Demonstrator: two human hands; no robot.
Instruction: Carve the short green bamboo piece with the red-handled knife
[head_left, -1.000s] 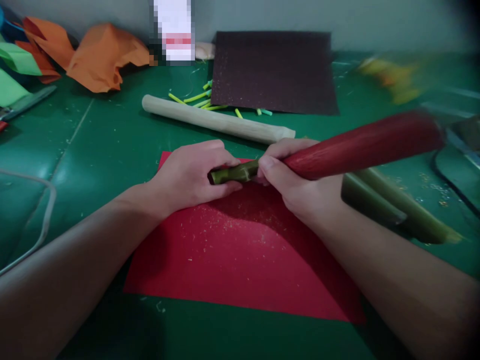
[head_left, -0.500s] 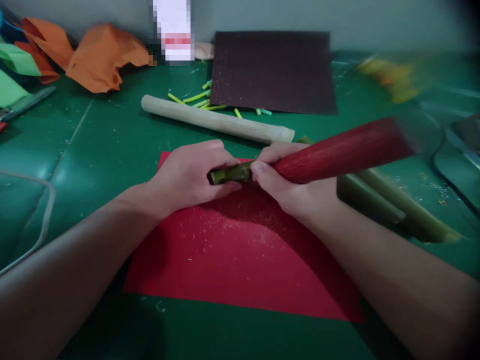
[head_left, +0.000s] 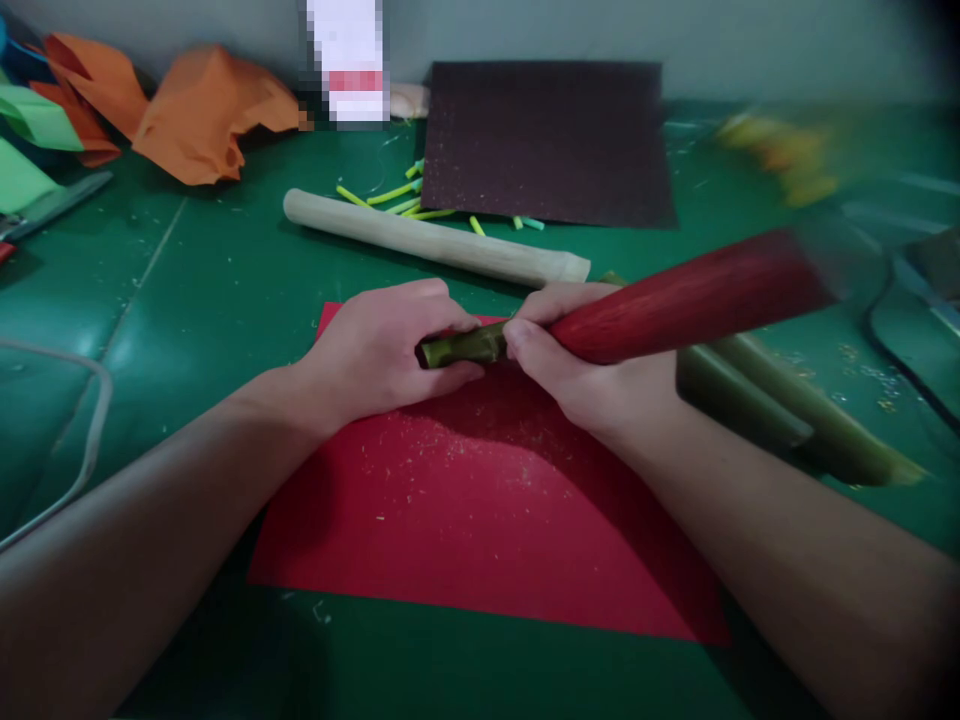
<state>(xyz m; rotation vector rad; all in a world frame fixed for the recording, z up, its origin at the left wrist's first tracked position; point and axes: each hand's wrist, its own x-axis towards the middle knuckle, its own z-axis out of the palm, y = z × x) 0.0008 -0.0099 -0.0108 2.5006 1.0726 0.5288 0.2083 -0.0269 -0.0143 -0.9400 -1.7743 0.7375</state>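
Note:
My left hand is closed around a short green bamboo piece, whose open end shows between thumb and fingers. Close against its other end, my right hand grips a thick red wooden handle that slants up to the right across the thumb side. Whatever the handle leads to is hidden by the right hand. Both hands are low over a sheet of red paper strewn with fine pale shavings.
A pale peeled stick lies beyond my hands, near yellow-green strips and a dark brown sheet. Green bamboo lengths lie right. Crumpled orange paper is at back left, a white cable at left.

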